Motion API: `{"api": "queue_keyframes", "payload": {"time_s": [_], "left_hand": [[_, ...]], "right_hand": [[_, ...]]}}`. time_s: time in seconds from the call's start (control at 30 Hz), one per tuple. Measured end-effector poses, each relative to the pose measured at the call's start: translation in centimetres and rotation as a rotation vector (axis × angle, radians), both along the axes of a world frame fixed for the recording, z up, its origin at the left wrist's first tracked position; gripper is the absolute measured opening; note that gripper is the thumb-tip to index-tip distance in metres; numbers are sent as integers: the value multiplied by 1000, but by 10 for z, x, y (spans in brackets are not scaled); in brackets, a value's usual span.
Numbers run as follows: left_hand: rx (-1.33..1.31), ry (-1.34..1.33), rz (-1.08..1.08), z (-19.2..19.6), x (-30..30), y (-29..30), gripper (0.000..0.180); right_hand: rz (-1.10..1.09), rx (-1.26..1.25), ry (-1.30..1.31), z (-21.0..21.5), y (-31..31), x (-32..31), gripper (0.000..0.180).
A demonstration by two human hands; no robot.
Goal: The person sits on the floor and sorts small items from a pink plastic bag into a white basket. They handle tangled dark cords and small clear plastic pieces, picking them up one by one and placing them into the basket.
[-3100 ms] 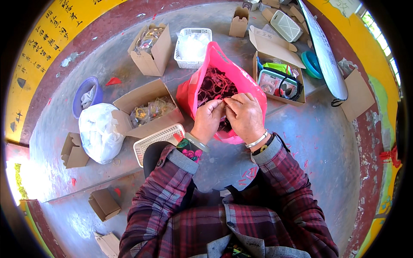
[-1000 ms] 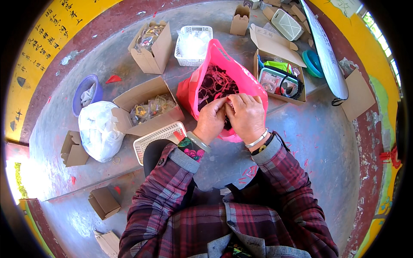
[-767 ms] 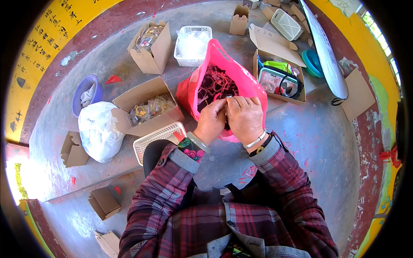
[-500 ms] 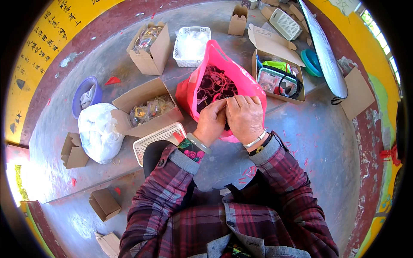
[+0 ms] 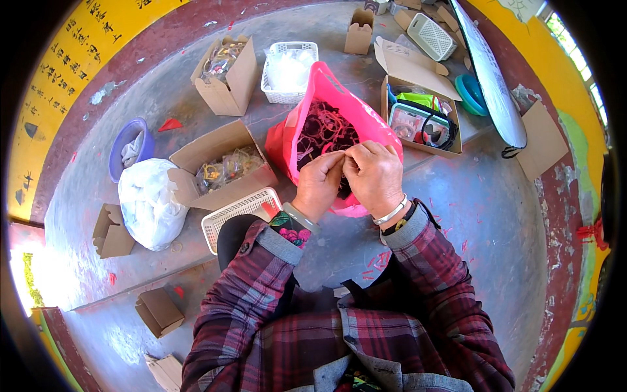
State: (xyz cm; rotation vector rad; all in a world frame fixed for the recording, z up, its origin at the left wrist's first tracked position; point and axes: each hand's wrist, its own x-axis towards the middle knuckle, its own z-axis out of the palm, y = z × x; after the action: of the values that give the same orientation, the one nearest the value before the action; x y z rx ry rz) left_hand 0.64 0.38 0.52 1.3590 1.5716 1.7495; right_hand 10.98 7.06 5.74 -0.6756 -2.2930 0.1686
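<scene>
A bright pink bag (image 5: 282,142) stands upright with its mouth spread wide. Inside it lies a tangle of dark and reddish looped cords (image 5: 324,127). Over the bag's near edge, my left hand (image 5: 318,183) and my right hand (image 5: 375,176) meet at the fingertips. Both are closed in a pinch, thumbs against bent fingers. Whatever they hold between them is too small and too covered by the fingers to name. A bangle circles each wrist.
Left of the bag are an open carton (image 5: 225,140) of small packets, a cream basket (image 5: 212,225) and a stuffed white plastic bag (image 5: 151,206). Behind stand another carton (image 5: 238,88) and a white basket (image 5: 282,96). A box (image 5: 450,150) holding a clear case sits right. Red scraps dot the floor.
My right hand has turned slightly and its fingers are more bent. The fingertips of both hands stay together over the bag. The surroundings look unchanged apart from a slight view shift.
</scene>
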Motion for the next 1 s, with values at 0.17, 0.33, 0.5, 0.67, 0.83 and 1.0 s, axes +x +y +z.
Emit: {"api": "queue_keyframes", "payload": {"time_s": [0.17, 0.33, 0.5, 0.67, 0.83, 1.0], "left_hand": [[-105, -319, -87, 0, -1, -1, 19], [-80, -702, -185, 0, -5, 2, 22], [-45, -912, -250, 7, -8, 2, 24], [-24, -920, -251, 6, -7, 3, 24], [-23, -932, -233, 6, -9, 2, 24], [-38, -924, -208, 9, -11, 0, 23]], "right_hand": [[8, -3, 100, -1, 2, -2, 6], [38, -214, 261, -6, 9, -2, 5], [59, -996, 434, -6, 18, 4, 3], [120, -1189, 591, -12, 34, 12, 6], [116, -1241, 660, -6, 49, 24, 6], [48, -1154, 546, -7, 81, 56, 9]]}}
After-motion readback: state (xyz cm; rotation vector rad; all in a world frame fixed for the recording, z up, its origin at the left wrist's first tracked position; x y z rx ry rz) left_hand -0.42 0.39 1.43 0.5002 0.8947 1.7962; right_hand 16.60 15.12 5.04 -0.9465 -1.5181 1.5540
